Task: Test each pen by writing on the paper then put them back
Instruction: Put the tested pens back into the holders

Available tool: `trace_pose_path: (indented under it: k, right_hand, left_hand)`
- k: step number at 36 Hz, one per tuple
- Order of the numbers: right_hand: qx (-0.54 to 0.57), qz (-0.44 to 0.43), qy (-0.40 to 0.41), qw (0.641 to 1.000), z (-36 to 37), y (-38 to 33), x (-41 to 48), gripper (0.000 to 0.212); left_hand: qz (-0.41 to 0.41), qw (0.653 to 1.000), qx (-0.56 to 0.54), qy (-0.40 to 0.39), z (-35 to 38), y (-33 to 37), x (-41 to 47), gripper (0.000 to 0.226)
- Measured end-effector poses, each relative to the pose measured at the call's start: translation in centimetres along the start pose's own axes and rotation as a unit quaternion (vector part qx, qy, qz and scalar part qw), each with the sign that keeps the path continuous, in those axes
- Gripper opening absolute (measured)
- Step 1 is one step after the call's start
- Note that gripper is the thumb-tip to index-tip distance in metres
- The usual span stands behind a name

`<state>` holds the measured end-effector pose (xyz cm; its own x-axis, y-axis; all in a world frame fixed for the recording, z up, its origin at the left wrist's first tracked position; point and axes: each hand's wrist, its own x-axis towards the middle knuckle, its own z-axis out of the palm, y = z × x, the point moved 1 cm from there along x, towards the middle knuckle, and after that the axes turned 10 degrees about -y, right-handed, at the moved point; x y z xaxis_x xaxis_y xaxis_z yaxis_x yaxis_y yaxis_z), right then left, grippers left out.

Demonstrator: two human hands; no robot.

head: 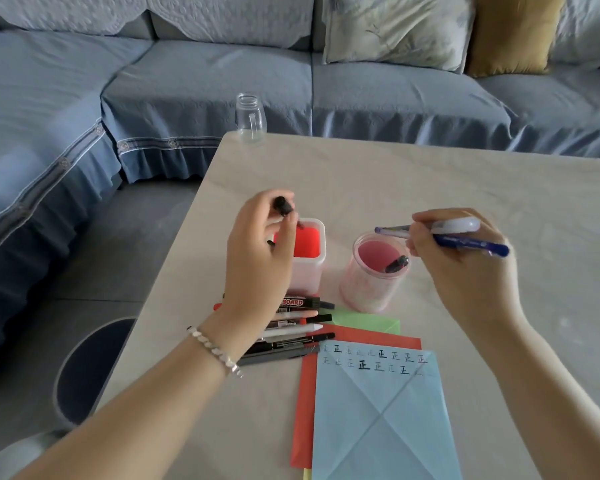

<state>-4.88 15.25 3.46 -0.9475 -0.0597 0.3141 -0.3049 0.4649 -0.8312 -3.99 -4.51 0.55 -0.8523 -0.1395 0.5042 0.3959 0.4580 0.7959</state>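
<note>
The fingers (pixel 257 216) of the left hand (pixel 260 251) pinch the end of a black pen (pixel 284 206), most of its barrel hidden behind the palm. It is held just above the open top of a white square plastic holder with a red inside (pixel 314 259). The fingers (pixel 421 242) of the right hand (pixel 465 271) are curled round a small bundle of pens: a dark blue pen (pixel 475 245) sticking out past the knuckles, a white-bodied pen (pixel 459 225) above it, and a purple-tipped pen (pixel 390 230) pointing toward the left hand. Just below these fingertips stands a round, clear pink plastic cup (pixel 371 289) with one black pen (pixel 397 264) leaning inside. Beneath the left wrist a row of black, grey and white markers (pixel 298 336) lies on the pale marbled surface (pixel 430 181), partly covered by the wrist and its beaded bracelet (pixel 215 351). Nearer the person, between both forearms, lies a creased pale blue paper sheet (pixel 378 417) with two rows of written characters along its far edge. It overlaps a red paper sheet (pixel 303 410) and, beyond that, a green paper sheet (pixel 368 320). A clear glass jar (pixel 250 117) stands at the far corner of the surface. Behind it runs a blue-grey sofa (pixel 205 81) with a pale patterned cushion (pixel 395 29) and a mustard cushion (pixel 513 32). A round dark blue stool (pixel 87 368) sits on the floor left of the left forearm.
</note>
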Motion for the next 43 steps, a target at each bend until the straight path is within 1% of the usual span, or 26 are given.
trace_pose_path:
  k: [1, 3, 5, 6, 8, 9, 11, 15, 16, 17, 18, 19, 20, 22, 23, 24, 26, 28, 30, 32, 34, 36, 37, 38, 40, 43]
  right_hand:
    - [-0.002, 0.026, -0.011, 1.0, 0.1, 0.6, 0.4, 0.023]
    - [-0.026, 0.058, -0.038, 0.997, 0.4, 2.1, 0.8, 0.018]
    - [-0.058, 0.065, -0.055, 0.995, 0.8, 3.3, 1.0, 0.018]
    - [-0.067, 0.064, -0.059, 0.994, 1.1, 3.8, 1.1, 0.019]
    - [-0.069, 0.067, -0.067, 0.993, 1.6, 4.2, 1.1, 0.026]
    - [-0.074, 0.075, -0.074, 0.992, 1.8, 4.3, 1.2, 0.031]
    - [-0.103, 0.087, -0.089, 0.987, 2.2, 4.6, 1.1, 0.035]
    - [-0.118, 0.095, -0.085, 0.985, 2.6, 5.3, 1.1, 0.02]
    - [-0.116, 0.101, -0.082, 0.985, 2.7, 5.3, 0.9, 0.017]
    - [-0.125, 0.103, -0.073, 0.984, 2.8, 5.3, 0.5, 0.021]
    - [-0.148, 0.09, -0.051, 0.984, 2.9, 5.1, 0.0, 0.033]
    - [-0.175, 0.057, -0.02, 0.983, 2.9, 4.7, -0.5, 0.041]
    - [-0.196, 0.0, 0.016, 0.981, 3.0, 4.2, -1.2, 0.042]
    - [-0.199, -0.13, 0.053, 0.97, 3.3, 3.0, -2.5, 0.03]
    - [-0.192, -0.184, 0.042, 0.963, 3.7, 2.6, -3.1, 0.021]
    - [-0.187, -0.226, 0.012, 0.956, 4.4, 2.5, -3.7, 0.013]
    - [-0.196, -0.257, -0.084, 0.942, 6.0, 2.5, -4.8, 0.005]
    - [-0.227, -0.232, -0.194, 0.926, 7.9, 2.9, -5.8, 0.011]
    - [-0.265, -0.196, -0.288, 0.899, 9.6, 3.4, -6.5, 0.018]
    - [-0.294, -0.16, -0.349, 0.875, 11.0, 3.8, -6.8, 0.024]
    - [-0.309, -0.128, -0.404, 0.851, 12.2, 3.9, -6.8, 0.033]
    - [-0.331, -0.124, -0.442, 0.825, 12.9, 4.2, -6.8, 0.043]
    - [-0.343, -0.127, -0.45, 0.815, 13.1, 4.2, -6.7, 0.045]
    - [-0.351, -0.127, -0.451, 0.811, 13.3, 4.2, -6.6, 0.045]
    - [-0.358, -0.122, -0.444, 0.813, 13.5, 4.2, -6.6, 0.045]
    - [-0.369, -0.122, -0.447, 0.806, 13.8, 4.1, -6.4, 0.045]
  left_hand:
    - [-0.016, 0.999, 0.032, -0.023, 0.2, -0.9, 0.0, 0.017]
    - [-0.045, 0.993, 0.089, -0.059, 0.5, -2.6, -0.4, 0.027]
    - [-0.039, 0.985, 0.152, -0.077, 0.4, -3.7, -0.8, 0.035]
    - [-0.026, 0.979, 0.181, -0.088, 0.4, -4.1, -0.9, 0.034]
    - [0.002, 0.966, 0.233, -0.116, 0.4, -4.8, -1.0, 0.024]
    - [0.006, 0.96, 0.25, -0.127, 0.5, -5.1, -1.1, 0.02]
    - [-0.006, 0.955, 0.252, -0.153, 0.8, -5.5, -1.3, 0.023]
    - [0.009, 0.935, 0.289, -0.204, 1.2, -6.0, -1.1, 0.037]
    - [0.0, 0.931, 0.294, -0.217, 1.2, -6.1, -1.0, 0.041]
    - [-0.012, 0.928, 0.295, -0.228, 1.2, -6.1, -0.9, 0.046]
    - [-0.019, 0.928, 0.293, -0.231, 1.1, -6.1, -1.0, 0.049]
    - [-0.021, 0.93, 0.287, -0.228, 0.9, -6.0, -1.2, 0.051]
    - [-0.015, 0.934, 0.281, -0.218, 0.6, -5.7, -1.6, 0.053]
    - [0.005, 0.942, 0.273, -0.193, -0.2, -5.3, -2.8, 0.054]
    - [0.014, 0.945, 0.273, -0.181, -0.6, -5.2, -3.7, 0.052]
    - [0.021, 0.945, 0.277, -0.172, -1.0, -5.3, -4.7, 0.049]
    - [0.015, 0.942, 0.287, -0.172, -1.9, -5.5, -6.9, 0.036]
    - [-0.007, 0.933, 0.301, -0.199, -2.8, -6.2, -9.0, 0.026]
    - [-0.03, 0.915, 0.324, -0.239, -3.5, -6.8, -10.7, 0.027]
    - [-0.049, 0.899, 0.342, -0.27, -4.0, -7.3, -11.9, 0.031]
    - [-0.059, 0.895, 0.345, -0.278, -4.4, -7.5, -12.4, 0.031]
    - [-0.066, 0.891, 0.352, -0.279, -4.6, -7.7, -12.5, 0.033]
    - [-0.078, 0.887, 0.355, -0.285, -4.6, -7.8, -12.5, 0.037]
    - [-0.094, 0.883, 0.354, -0.295, -4.5, -8.0, -12.6, 0.041]
    - [-0.123, 0.878, 0.345, -0.308, -4.3, -8.1, -12.6, 0.04]
    - [-0.167, 0.888, 0.311, -0.296, -3.9, -7.8, -12.2, 0.039]
